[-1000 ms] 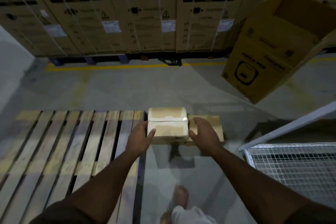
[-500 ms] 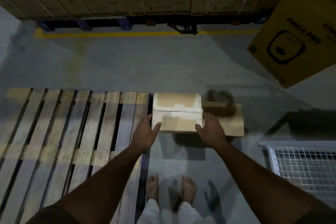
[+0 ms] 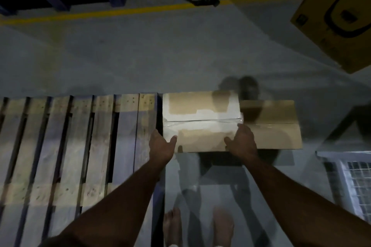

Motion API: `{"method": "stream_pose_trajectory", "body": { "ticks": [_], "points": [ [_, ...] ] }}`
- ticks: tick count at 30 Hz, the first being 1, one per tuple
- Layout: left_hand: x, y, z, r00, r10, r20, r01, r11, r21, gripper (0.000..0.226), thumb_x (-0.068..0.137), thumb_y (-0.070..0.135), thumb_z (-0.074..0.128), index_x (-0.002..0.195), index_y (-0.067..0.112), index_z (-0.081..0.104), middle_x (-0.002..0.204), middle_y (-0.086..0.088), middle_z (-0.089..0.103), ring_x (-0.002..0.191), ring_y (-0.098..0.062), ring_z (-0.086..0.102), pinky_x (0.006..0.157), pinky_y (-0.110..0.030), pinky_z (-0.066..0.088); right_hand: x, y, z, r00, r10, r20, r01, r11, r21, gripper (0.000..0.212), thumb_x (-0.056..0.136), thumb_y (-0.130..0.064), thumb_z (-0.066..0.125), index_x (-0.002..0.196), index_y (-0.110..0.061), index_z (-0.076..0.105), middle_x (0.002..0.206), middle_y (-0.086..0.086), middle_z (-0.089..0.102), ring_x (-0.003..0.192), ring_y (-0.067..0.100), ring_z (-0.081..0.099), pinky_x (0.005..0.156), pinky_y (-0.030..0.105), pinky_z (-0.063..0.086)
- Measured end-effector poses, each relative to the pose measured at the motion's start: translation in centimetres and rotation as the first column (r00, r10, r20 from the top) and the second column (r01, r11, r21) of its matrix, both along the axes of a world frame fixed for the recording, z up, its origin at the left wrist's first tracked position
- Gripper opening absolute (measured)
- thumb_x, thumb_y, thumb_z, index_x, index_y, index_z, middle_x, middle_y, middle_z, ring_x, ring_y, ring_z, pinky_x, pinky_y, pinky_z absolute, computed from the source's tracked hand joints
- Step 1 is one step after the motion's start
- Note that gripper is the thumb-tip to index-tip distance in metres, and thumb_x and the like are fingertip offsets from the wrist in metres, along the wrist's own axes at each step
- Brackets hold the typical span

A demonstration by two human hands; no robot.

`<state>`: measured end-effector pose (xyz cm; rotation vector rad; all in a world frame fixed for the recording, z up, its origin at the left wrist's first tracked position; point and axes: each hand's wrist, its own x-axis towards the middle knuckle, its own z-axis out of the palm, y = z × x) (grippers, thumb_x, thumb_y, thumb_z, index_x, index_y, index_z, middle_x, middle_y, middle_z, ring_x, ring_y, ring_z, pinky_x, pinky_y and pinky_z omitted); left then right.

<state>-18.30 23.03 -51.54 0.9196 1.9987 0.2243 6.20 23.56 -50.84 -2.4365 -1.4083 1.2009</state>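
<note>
Wooden pallet [image 3: 126, 126], yellow carton [image 3: 321, 32], wire cage [image 3: 359, 182].

The cardboard box [image 3: 200, 140] I grip is matt brown board. Its top is patched with torn white paper and sealed along the seam by glossy clear tape [image 3: 200, 122]. At its 3 o'clock, the second box [image 3: 275, 126] is plain matt cardboard. At 9 o'clock, the pallet [image 3: 70, 136] is rough bare wood. The floor [image 3: 160, 56] is smooth grey concrete.

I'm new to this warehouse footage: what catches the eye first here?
A pale, taped cardboard box at the centre, held by the left hand and right hand, beside a wooden pallet on the left. A plain brown box sits just right of it. A yellow carton looms at top right.
</note>
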Motion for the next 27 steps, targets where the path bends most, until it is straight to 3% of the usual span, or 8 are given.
{"method": "stream_pose_trajectory", "body": {
  "ticks": [3, 7, 12, 18, 21, 27],
  "points": [
    [-0.3, 0.1, -2.2, 0.988, 0.095, 0.119, -0.088, 0.994, -0.062, 0.08, 0.097, 0.031, 0.066, 0.155, -0.002, 0.022, 0.16, -0.02, 0.031, 0.145, -0.036, 0.036, 0.117, -0.047, 0.035, -0.2, 0.1, -2.5, 0.998, -0.068, 0.009, 0.068, 0.998, -0.013, 0.067, 0.083, -0.027, 0.073, 0.137, -0.003, 0.042, 0.136, 0.018, 0.05, 0.125, 0.037, 0.048, 0.102, 0.052, 0.046],
    [0.0, 0.2, -2.9, 0.965, 0.142, 0.221, -0.131, 0.989, -0.063, 0.044, 0.098, 0.019, 0.065, 0.136, 0.0, 0.053, 0.135, -0.019, 0.059, 0.122, -0.033, 0.058, 0.106, -0.045, 0.048, -0.7, 0.4, -3.4, 0.989, -0.135, 0.063, 0.136, 0.99, -0.025, 0.079, 0.082, -0.033, 0.073, 0.143, -0.007, 0.032, 0.136, 0.018, 0.048, 0.126, 0.038, 0.046, 0.103, 0.052, 0.043],
    [0.3, 1.1, 0.7, 0.955, 0.152, 0.253, -0.17, 0.984, 0.048, 0.05, 0.097, 0.024, 0.065, 0.142, 0.01, 0.047, 0.134, -0.01, 0.058, 0.121, -0.029, 0.057, 0.104, -0.05, 0.05, -0.2, 1.2, -0.2, 0.991, -0.127, 0.028, 0.124, 0.988, 0.095, 0.078, 0.083, -0.029, 0.074, 0.146, -0.008, 0.034, 0.141, 0.018, 0.044, 0.131, 0.036, 0.038, 0.105, 0.047, 0.041],
    [2.1, 4.3, 11.6, 0.955, 0.11, 0.274, -0.196, 0.93, 0.31, 0.03, 0.095, 0.036, 0.067, 0.119, 0.02, 0.059, 0.111, 0.003, 0.068, 0.107, -0.022, 0.064, 0.09, -0.038, 0.054, 2.5, 3.0, 11.1, 0.964, -0.266, 0.016, 0.254, 0.936, 0.242, 0.066, 0.082, -0.043, 0.072, 0.131, -0.005, 0.05, 0.127, 0.019, 0.059, 0.117, 0.04, 0.052, 0.097, 0.048, 0.046],
    [3.7, 4.4, 18.2, 0.952, 0.103, 0.288, -0.215, 0.895, 0.39, 0.047, 0.092, 0.044, 0.069, 0.128, 0.016, 0.061, 0.119, 0.0, 0.069, 0.107, -0.021, 0.066, 0.094, -0.041, 0.055, 3.8, 2.2, 18.2, 0.949, -0.314, -0.033, 0.307, 0.891, 0.335, 0.064, 0.084, -0.042, 0.07, 0.134, -0.009, 0.049, 0.13, 0.017, 0.059, 0.119, 0.039, 0.052, 0.099, 0.049, 0.045],
    [8.2, 3.4, 32.3, 0.962, 0.061, 0.266, -0.194, 0.838, 0.51, 0.052, 0.093, 0.048, 0.066, 0.134, 0.019, 0.052, 0.125, -0.002, 0.06, 0.11, -0.023, 0.06, 0.092, -0.046, 0.055, 7.1, -1.8, 33.1, 0.91, -0.407, -0.072, 0.39, 0.786, 0.48, 0.064, 0.087, -0.046, 0.068, 0.135, -0.011, 0.046, 0.131, 0.016, 0.056, 0.119, 0.036, 0.052, 0.096, 0.055, 0.048]
  ]
}}
